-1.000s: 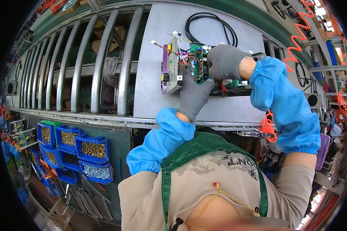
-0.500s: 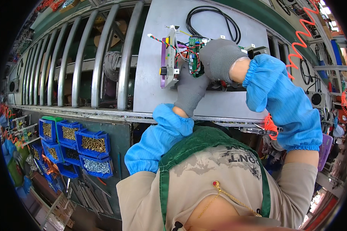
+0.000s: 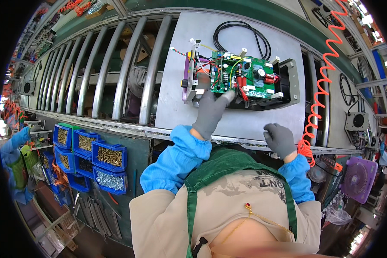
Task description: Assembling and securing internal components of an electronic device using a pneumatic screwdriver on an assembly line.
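An open electronic unit (image 3: 254,93) lies on the grey work plate, its green circuit boards (image 3: 250,69) bare and crossed by red, yellow and white wires. A purple-edged end panel (image 3: 187,81) stands at its left and a black fan-like part (image 3: 284,86) at its right. My gloved left hand (image 3: 211,111) grips the unit's near left corner. Its fingers reach between panel and board, fingertips partly hidden, with the thumb on the near edge. Apart from the unit, my gloved right hand (image 3: 281,141) hovers by the bench's front edge, fingers loosely bent and nothing visible in them.
Behind the unit a black cable (image 3: 241,23) lies coiled on the plate. Metal rollers (image 3: 120,73) run to the left. Blue bins (image 3: 109,157) of screws and small parts stand at the near left. A coiled orange hose (image 3: 324,86) hangs at the right, near a purple fan (image 3: 360,179).
My right hand has lifted off the circuit boards and come back toward me, to the bench's front edge, uncovering the boards. My left hand stays at the unit's left corner.
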Tool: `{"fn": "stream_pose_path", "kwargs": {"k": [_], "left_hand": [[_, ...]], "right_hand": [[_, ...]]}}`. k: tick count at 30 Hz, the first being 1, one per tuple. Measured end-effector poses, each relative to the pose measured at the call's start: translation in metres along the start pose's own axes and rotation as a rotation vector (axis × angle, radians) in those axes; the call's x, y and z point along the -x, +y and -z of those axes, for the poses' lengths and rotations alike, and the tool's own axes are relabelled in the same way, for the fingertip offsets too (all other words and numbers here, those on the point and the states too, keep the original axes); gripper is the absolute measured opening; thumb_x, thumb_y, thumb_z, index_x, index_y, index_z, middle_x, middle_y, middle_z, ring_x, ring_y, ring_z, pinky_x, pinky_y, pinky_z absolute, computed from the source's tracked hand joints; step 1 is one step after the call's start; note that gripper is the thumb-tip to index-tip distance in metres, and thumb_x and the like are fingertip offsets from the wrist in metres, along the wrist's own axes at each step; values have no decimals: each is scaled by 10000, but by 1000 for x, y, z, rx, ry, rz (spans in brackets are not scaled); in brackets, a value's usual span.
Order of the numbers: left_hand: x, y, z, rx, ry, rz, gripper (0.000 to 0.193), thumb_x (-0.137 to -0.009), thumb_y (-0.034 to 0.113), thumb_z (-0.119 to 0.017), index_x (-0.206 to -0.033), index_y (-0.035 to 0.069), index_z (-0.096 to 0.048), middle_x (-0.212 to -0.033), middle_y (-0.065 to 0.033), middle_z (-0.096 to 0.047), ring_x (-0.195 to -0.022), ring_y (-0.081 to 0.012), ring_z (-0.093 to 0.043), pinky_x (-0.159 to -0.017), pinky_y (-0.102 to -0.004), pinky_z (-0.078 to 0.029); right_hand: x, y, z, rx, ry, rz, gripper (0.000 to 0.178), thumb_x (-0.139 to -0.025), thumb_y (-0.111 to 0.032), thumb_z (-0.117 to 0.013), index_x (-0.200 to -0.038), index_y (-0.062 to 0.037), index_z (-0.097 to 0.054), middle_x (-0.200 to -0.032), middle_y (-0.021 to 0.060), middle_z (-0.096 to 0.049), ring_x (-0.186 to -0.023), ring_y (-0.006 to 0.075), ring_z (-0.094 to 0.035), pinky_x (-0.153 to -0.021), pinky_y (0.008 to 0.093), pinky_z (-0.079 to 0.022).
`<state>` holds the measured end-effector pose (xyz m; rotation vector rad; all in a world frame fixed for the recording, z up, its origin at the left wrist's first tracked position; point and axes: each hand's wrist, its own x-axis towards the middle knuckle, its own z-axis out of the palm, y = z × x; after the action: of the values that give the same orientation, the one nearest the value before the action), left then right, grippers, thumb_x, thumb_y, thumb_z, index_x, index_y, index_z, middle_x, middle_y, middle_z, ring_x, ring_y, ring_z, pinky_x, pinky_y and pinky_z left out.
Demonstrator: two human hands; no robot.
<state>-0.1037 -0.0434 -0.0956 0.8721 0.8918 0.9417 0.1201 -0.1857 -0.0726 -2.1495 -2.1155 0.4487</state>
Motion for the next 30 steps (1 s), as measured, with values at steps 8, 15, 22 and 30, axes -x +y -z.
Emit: {"fn": "stream_pose_path", "kwargs": {"k": [8,15,22,30], "left_hand": [[-6,1,-14,110,57,-19,299,-813,121,-675,-1069,11,-565,-896,-35,-639,-761,-80,-582,-624,-243,-478],[-4,2,-19,253,170,-207,392,-791,120,-711,-1117,6,-525,-947,-49,-623,-798,-99,-605,-674,-248,-513],[-13,13,-16,-73,165,-77,411,-736,151,-736,-1062,-5,-541,-892,-64,-633,-781,-126,-607,-694,-258,-499],[-13,14,-20,-216,267,-75,441,-715,142,-693,-1066,-48,-507,-838,-87,-614,-706,-143,-582,-630,-286,-492]], "right_hand": [[0,5,10,-306,69,46,162,-806,-179,-625,-935,-80,-631,-801,124,-612,-733,318,-611,-638,416,-476],[-121,-68,80,-272,393,440,136,-805,-112,-641,-918,-40,-661,-837,124,-631,-725,277,-624,-654,354,-493],[-183,-69,88,-144,-179,344,167,-762,-134,-664,-914,-78,-704,-814,126,-662,-751,273,-644,-704,343,-512],[-188,-89,95,127,-183,507,125,-757,-168,-636,-857,-107,-679,-824,111,-638,-796,300,-627,-730,418,-498]]}}
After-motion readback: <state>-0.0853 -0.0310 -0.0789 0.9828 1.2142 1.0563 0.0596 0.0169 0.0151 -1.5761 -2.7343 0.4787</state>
